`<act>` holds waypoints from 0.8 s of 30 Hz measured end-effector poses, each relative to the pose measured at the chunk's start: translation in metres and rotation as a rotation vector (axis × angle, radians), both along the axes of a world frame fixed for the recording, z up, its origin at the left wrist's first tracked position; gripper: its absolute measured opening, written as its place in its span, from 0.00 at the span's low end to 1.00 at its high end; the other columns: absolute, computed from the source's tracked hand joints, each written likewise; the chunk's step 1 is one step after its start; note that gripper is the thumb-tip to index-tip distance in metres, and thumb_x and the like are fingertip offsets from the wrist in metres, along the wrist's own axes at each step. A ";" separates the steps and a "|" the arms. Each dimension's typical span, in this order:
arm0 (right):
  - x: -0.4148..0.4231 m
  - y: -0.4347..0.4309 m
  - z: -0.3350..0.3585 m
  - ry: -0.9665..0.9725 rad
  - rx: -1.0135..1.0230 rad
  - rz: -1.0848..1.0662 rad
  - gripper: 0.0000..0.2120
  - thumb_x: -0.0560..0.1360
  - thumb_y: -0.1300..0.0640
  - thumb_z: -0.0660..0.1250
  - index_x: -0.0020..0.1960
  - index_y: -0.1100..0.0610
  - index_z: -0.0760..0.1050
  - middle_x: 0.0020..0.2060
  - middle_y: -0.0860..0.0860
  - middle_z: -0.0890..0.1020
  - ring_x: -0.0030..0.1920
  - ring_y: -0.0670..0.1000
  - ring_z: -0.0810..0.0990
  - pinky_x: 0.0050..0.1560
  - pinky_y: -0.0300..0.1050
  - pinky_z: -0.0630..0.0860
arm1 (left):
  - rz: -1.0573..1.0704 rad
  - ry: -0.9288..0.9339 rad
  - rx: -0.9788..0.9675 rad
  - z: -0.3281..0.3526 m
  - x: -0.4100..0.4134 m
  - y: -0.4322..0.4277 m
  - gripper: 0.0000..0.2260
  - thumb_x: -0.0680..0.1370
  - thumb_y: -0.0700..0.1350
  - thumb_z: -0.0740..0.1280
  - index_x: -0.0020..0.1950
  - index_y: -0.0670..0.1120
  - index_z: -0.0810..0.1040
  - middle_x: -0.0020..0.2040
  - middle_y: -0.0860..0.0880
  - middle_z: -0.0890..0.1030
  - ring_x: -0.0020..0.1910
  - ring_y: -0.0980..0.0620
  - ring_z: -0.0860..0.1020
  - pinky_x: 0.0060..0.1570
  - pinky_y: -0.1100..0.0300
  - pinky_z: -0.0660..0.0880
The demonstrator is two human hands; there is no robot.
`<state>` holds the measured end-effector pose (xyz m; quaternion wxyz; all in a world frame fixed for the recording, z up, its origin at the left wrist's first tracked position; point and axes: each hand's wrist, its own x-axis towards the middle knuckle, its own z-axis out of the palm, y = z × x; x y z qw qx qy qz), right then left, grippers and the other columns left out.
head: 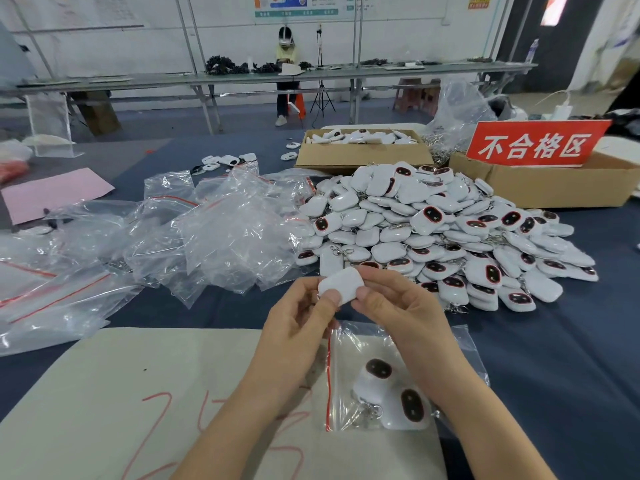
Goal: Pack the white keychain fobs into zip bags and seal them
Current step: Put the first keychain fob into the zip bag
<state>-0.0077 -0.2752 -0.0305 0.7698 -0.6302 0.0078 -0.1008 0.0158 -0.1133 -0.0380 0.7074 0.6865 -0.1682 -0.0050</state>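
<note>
Both my hands hold one white keychain fob (341,284) above the table, its plain white back up. My left hand (301,327) pinches its left end with the thumb on top, and my right hand (398,313) pinches its right end. Below them lies a clear zip bag (460,348) with a red seal strip, holding two fobs (391,393) with dark oval faces and metal rings. A big heap of white fobs (446,233) lies just beyond my hands, to the right.
A pile of empty clear zip bags (194,237) covers the table's left. Beyond the heap stand a cardboard box of fobs (363,155) and a second box (554,185) with a red sign (533,143). A beige cloth (121,393) lies under my forearms. A person stands at the far bench.
</note>
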 end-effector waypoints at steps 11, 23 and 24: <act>-0.003 0.003 0.008 -0.032 -0.014 0.018 0.12 0.72 0.70 0.72 0.44 0.54 0.83 0.40 0.49 0.88 0.42 0.44 0.86 0.43 0.32 0.79 | 0.125 -0.106 0.035 -0.002 0.004 0.004 0.15 0.82 0.39 0.67 0.50 0.60 0.84 0.37 0.59 0.82 0.36 0.61 0.78 0.41 0.71 0.74; -0.005 0.007 0.004 -0.083 -0.089 0.155 0.14 0.71 0.58 0.71 0.57 0.55 0.79 0.47 0.49 0.86 0.44 0.49 0.85 0.47 0.40 0.81 | 0.000 0.049 -0.015 0.000 0.004 0.006 0.11 0.78 0.54 0.65 0.58 0.61 0.83 0.42 0.48 0.83 0.34 0.53 0.76 0.39 0.59 0.77; -0.005 0.007 0.004 -0.090 -0.104 0.144 0.14 0.71 0.57 0.71 0.56 0.55 0.79 0.46 0.49 0.87 0.44 0.47 0.85 0.47 0.38 0.80 | 0.000 0.053 -0.024 0.000 0.003 0.005 0.09 0.78 0.54 0.65 0.56 0.60 0.82 0.41 0.47 0.83 0.34 0.53 0.76 0.38 0.58 0.77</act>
